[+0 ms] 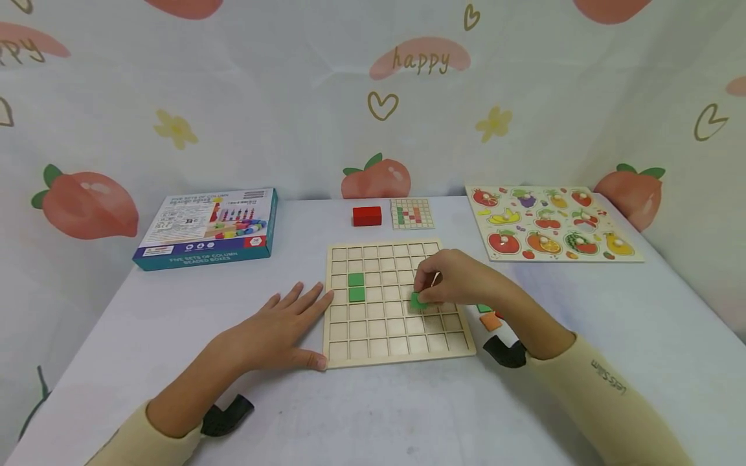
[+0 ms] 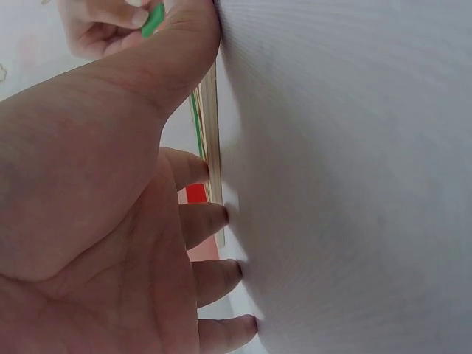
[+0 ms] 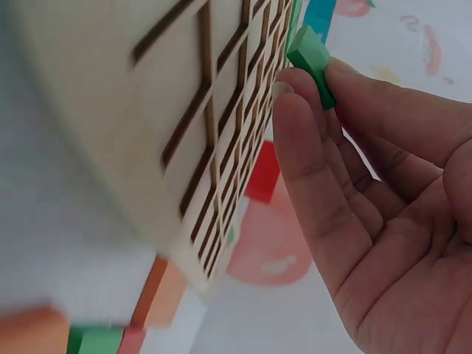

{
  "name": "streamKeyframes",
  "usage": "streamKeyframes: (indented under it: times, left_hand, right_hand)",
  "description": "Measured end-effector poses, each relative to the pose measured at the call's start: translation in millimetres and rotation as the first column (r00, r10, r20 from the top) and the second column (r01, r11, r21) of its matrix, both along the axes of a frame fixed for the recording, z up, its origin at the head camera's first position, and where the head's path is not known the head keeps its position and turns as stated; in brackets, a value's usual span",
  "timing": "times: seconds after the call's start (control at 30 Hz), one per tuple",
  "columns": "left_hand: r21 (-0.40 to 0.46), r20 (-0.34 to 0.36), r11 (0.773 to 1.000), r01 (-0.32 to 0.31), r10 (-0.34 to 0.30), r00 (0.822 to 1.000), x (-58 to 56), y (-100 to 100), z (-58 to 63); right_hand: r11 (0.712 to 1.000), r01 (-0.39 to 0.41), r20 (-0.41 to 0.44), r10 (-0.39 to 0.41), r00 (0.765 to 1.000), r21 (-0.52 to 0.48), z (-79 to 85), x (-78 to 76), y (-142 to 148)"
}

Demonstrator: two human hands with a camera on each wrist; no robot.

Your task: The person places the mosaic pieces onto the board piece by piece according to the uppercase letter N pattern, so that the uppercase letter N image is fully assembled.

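Observation:
A wooden grid board (image 1: 373,330) lies on the white table. Two green square tiles (image 1: 356,287) sit one behind the other in its left part. My right hand (image 1: 457,278) is over the board's right half and pinches another green tile (image 3: 310,55) between thumb and fingertips; in the right wrist view this tile is tilted, close over the grid. My left hand (image 1: 274,336) lies flat with fingers spread, its thumb and fingertips right at the board's left edge.
Loose green and orange tiles (image 1: 491,321) lie by the board's right side, partly behind my right forearm. Behind the board are a red block (image 1: 367,216) and a small pattern card (image 1: 412,213). A boxed bead set (image 1: 210,226) is back left, a fruit puzzle board (image 1: 548,226) back right.

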State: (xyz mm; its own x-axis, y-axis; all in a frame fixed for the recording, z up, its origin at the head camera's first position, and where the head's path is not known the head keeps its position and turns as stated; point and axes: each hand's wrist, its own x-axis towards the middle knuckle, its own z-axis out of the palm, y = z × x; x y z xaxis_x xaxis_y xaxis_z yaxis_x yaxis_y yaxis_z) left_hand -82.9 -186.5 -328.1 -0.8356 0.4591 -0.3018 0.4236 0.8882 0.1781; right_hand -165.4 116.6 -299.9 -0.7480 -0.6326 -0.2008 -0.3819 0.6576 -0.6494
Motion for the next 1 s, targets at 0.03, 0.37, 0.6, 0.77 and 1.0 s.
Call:
streamKeyframes:
  times: [0.03, 0.37, 0.6, 0.77, 1.0]
  left_hand:
    - [0.001, 0.000, 1.000, 0.001, -0.001, 1.000, 0.0, 0, -0.1]
    - [-0.002, 0.001, 1.000, -0.003, 0.003, 1.000, 0.2, 1, 1.4]
    - [0.003, 0.004, 1.000, -0.006, 0.006, 1.000, 0.1, 0, 0.4]
    - [0.004, 0.003, 1.000, -0.007, 0.007, 1.000, -0.1, 0, -1.0]
    - [0.011, -0.003, 1.000, 0.000, 0.000, 1.000, -0.1, 0, -1.4]
  right_hand:
    - [1.000, -0.005, -0.003, 0.005, 1.000, 0.000, -0.7, 0.1, -3]
    - [0.998, -0.056, -0.034, 0.056, 0.998, -0.015, -3.2, 1.1, -32]
    - [0.997, -0.083, -0.086, 0.083, 0.993, 0.009, -4.1, 3.2, -56]
    - [0.993, -0.113, -0.132, 0.115, 0.985, 0.022, -4.3, 3.9, -72]
    - [0.991, -0.131, -0.169, 0.133, 0.977, 0.024, -6.5, 4.3, -86]
